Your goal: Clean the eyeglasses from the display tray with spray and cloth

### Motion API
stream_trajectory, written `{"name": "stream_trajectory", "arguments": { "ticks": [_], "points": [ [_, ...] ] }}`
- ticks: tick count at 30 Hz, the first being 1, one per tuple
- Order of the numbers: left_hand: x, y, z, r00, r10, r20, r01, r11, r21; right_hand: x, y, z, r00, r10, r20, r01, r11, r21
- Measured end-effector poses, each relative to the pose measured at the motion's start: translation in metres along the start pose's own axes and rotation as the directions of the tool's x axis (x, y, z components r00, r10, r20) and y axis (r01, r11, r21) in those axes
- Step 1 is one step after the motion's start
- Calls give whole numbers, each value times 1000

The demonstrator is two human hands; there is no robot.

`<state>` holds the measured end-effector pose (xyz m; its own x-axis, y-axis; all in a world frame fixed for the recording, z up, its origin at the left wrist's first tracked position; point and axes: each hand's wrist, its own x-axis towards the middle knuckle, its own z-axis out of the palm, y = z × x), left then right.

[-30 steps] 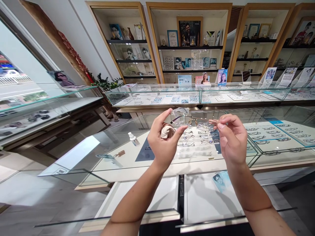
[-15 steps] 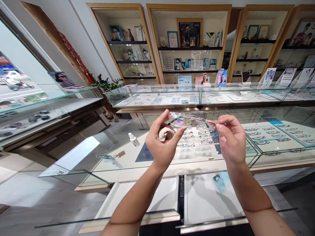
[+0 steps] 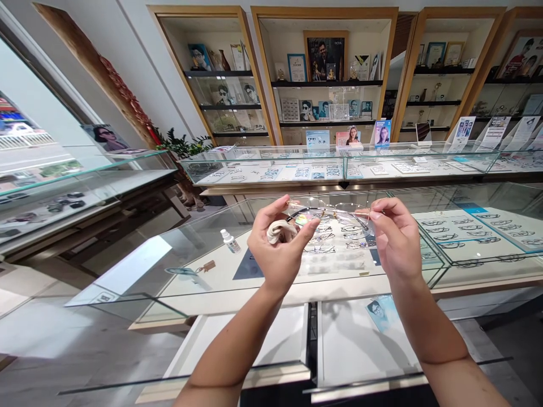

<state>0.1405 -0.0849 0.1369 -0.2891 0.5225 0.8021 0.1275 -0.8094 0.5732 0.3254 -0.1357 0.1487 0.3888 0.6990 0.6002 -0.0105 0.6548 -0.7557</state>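
Observation:
A pair of thin-rimmed eyeglasses (image 3: pixel 311 204) is held up between both hands above the glass display case. My left hand (image 3: pixel 278 246) grips its left side with thumb and fingers, and a crumpled beige cloth (image 3: pixel 281 231) is tucked in the same palm. My right hand (image 3: pixel 396 232) pinches the right side of the glasses between thumb and fingers. The dark temples run folded or crossing behind the lenses. Rows of other frames (image 3: pixel 320 247) lie inside the case below.
A white spray bottle (image 3: pixel 230 241) and a brown tag (image 3: pixel 206 265) are left of my hands on the glass case (image 3: pixel 197 288). Below are two open white drawers (image 3: pixel 339 350), one with a blue picture card (image 3: pixel 382 312). Another display counter (image 3: pixel 271 161) stands beyond.
The eyeglasses have tilted, so the lenses now show higher and the temples lie lower across them. My left hand has shifted slightly left; my right hand has barely moved.

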Motion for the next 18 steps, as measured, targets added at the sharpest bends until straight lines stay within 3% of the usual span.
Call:
{"name": "stream_trajectory", "arguments": {
  "ticks": [5, 7, 9, 11, 14, 16, 18],
  "points": [
    [0, -9, -1, 997, -63, 45, 66, 996, -65, 1, -3, -1, 998, -38, 51, 34, 996, 81],
    [2, -16, -1, 985, -122, 123, 136, 985, -110, 2, -2, -3, 986, -118, 120, 105, 989, 102],
    [4, -22, -1, 942, -226, 247, 270, 949, -162, 4, 0, -5, 961, -192, 200, 183, 981, 62],
    [6, -22, 0, 843, -372, 389, 478, 849, -224, 7, 4, -7, 920, -247, 305, 267, 963, -24],
    [7, -16, 4, 610, -537, 583, 765, 591, -257, 9, 7, -9, 844, -295, 448, 396, 906, -149],
    [5, -11, 8, 454, -572, 683, 875, 429, -223, 10, 8, -9, 816, -327, 476, 466, 860, -208],
    [2, -7, 11, 335, -577, 744, 935, 298, -190, 11, 6, -9, 797, -369, 478, 524, 817, -242]
  ]
}}
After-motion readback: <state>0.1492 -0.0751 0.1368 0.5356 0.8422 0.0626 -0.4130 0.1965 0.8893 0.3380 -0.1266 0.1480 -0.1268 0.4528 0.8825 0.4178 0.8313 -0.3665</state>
